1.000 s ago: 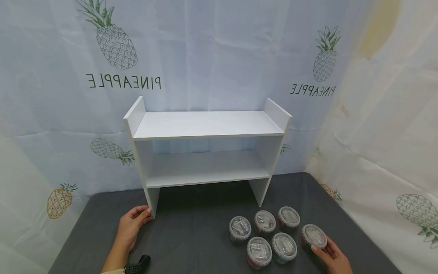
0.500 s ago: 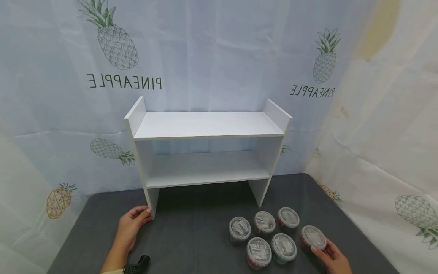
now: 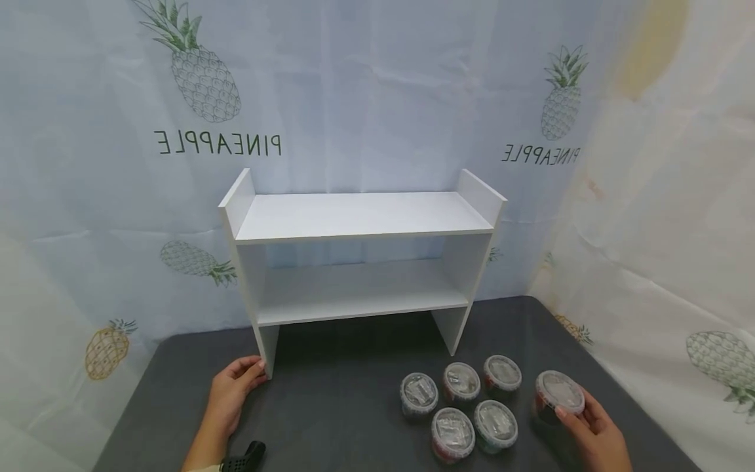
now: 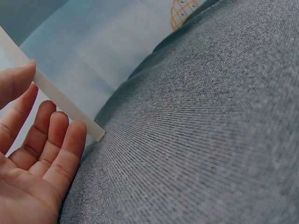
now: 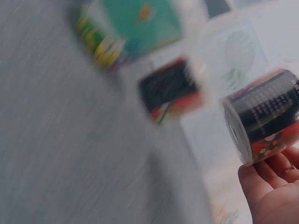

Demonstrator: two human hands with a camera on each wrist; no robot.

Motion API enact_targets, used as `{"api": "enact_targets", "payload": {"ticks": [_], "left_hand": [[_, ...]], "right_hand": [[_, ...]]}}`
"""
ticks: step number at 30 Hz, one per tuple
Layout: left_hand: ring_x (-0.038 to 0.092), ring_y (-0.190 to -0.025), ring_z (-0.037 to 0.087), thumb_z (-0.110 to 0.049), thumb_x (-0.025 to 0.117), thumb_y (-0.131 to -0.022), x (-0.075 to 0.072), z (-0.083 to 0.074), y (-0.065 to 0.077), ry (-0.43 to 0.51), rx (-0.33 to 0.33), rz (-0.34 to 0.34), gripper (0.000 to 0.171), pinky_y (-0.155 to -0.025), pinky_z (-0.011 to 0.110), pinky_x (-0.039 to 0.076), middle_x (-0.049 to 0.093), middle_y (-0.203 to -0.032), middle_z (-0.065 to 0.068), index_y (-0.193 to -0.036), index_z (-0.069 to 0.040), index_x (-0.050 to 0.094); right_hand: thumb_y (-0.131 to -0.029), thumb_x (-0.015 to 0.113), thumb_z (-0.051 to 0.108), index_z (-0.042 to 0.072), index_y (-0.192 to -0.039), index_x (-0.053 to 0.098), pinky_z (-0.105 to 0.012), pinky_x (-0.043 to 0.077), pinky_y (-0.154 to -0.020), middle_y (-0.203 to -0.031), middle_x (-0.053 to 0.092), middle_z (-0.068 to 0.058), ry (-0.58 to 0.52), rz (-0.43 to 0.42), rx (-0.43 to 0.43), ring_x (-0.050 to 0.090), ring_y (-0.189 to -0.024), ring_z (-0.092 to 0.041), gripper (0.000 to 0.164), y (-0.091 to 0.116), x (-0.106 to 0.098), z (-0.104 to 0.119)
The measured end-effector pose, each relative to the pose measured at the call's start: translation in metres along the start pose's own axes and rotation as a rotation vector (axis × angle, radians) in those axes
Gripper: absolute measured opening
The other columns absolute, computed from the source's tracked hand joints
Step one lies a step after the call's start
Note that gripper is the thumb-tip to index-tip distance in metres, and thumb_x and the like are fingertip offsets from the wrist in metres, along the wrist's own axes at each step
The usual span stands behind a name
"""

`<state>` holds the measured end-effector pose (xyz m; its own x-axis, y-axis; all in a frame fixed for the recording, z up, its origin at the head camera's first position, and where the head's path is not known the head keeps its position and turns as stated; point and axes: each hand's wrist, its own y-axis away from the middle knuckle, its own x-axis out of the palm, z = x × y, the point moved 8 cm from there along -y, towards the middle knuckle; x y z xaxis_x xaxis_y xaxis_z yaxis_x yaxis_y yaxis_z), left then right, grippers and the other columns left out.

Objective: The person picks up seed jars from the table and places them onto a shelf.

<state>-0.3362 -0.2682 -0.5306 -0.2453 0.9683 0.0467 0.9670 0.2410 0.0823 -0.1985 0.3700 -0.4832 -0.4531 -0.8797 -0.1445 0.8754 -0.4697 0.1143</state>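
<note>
My right hand (image 3: 600,432) grips a small can (image 3: 561,391) with a translucent lid at the right side of the table. In the right wrist view this can (image 5: 267,112) has a black label with red and floral parts, and it is held up above the grey cloth. At the left, my left hand (image 3: 227,393) pinches the front edge of the left side panel (image 3: 269,351) of a white two-tier shelf (image 3: 362,215), near its foot. The left wrist view shows the thumb (image 4: 18,81) against that panel edge (image 4: 65,101).
Several similar lidded cans, one of them a can (image 3: 453,432) nearest the front, stand grouped left of my right hand. The dark table (image 3: 336,406) carries the shelf. A pineapple-print curtain (image 3: 377,85) hangs behind and along both sides.
My right hand has lifted its can and moved it slightly up and to the right, away from the other cans. The left hand keeps its place on the shelf panel.
</note>
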Motion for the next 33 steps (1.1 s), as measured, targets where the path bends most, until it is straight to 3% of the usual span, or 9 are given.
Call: {"api": "enact_targets", "payload": {"ticks": [8, 13, 21, 25, 29, 33], "left_hand": [[0.068, -0.085, 0.009, -0.02, 0.073, -0.091, -0.002, 0.0, 0.002, -0.021, 0.017, -0.007, 0.036, -0.076, 0.025, 0.059, 0.067, -0.097, -0.001, -0.114, 0.005, 0.061], [0.068, -0.085, 0.01, -0.021, 0.072, -0.091, -0.002, -0.002, 0.001, -0.031, 0.025, -0.012, 0.038, -0.077, 0.025, 0.059, 0.067, -0.099, 0.001, -0.116, 0.006, 0.06], [0.068, -0.082, 0.008, -0.022, 0.073, -0.091, 0.0, -0.002, 0.003, -0.035, 0.02, -0.008, 0.041, -0.076, 0.024, 0.058, 0.067, -0.098, 0.002, -0.117, 0.007, 0.059], [0.068, -0.082, 0.009, -0.02, 0.072, -0.091, 0.001, -0.002, 0.003, -0.032, 0.02, -0.01, 0.04, -0.076, 0.024, 0.058, 0.067, -0.097, 0.001, -0.117, 0.007, 0.059], [0.068, -0.082, 0.009, -0.022, 0.073, -0.091, 0.0, -0.002, 0.002, -0.025, 0.027, -0.005, 0.041, -0.076, 0.025, 0.059, 0.067, -0.096, 0.0, -0.117, 0.007, 0.059], [0.069, -0.084, 0.009, -0.024, 0.072, -0.091, 0.001, -0.002, 0.002, -0.026, 0.036, 0.011, 0.041, -0.078, 0.025, 0.059, 0.067, -0.098, 0.001, -0.116, 0.006, 0.06]], "right_hand": [[-0.097, 0.064, 0.028, 0.003, -0.156, 0.02, -0.004, 0.046, -0.078, -0.119, 0.048, 0.024, 0.077, 0.166, -0.183, 0.049, -0.102, 0.023, 0.077, 0.016, 0.044, 0.067], [-0.098, 0.063, 0.017, 0.002, -0.152, 0.03, -0.008, 0.049, -0.08, -0.117, 0.055, 0.027, 0.098, 0.224, -0.353, 0.055, -0.106, 0.015, 0.066, 0.021, 0.07, 0.111], [-0.098, 0.061, 0.014, 0.004, -0.15, 0.037, -0.015, 0.053, -0.08, -0.119, 0.057, 0.021, 0.192, 0.325, -0.525, 0.058, -0.106, 0.006, 0.058, 0.023, 0.112, 0.152], [-0.099, 0.061, 0.016, 0.005, -0.15, 0.036, -0.014, 0.053, -0.082, -0.127, 0.057, 0.008, 0.191, 0.375, -0.569, 0.057, -0.109, 0.007, 0.058, 0.022, 0.132, 0.171], [-0.099, 0.061, 0.022, 0.007, -0.152, 0.035, -0.01, 0.049, -0.087, -0.139, 0.052, -0.011, 0.195, 0.403, -0.552, 0.054, -0.114, 0.007, 0.061, 0.016, 0.153, 0.184], [-0.098, 0.062, 0.031, 0.012, -0.152, 0.035, -0.011, 0.047, -0.091, -0.144, 0.049, -0.014, 0.206, 0.416, -0.507, 0.052, -0.126, -0.009, 0.064, 0.006, 0.173, 0.194]]}}
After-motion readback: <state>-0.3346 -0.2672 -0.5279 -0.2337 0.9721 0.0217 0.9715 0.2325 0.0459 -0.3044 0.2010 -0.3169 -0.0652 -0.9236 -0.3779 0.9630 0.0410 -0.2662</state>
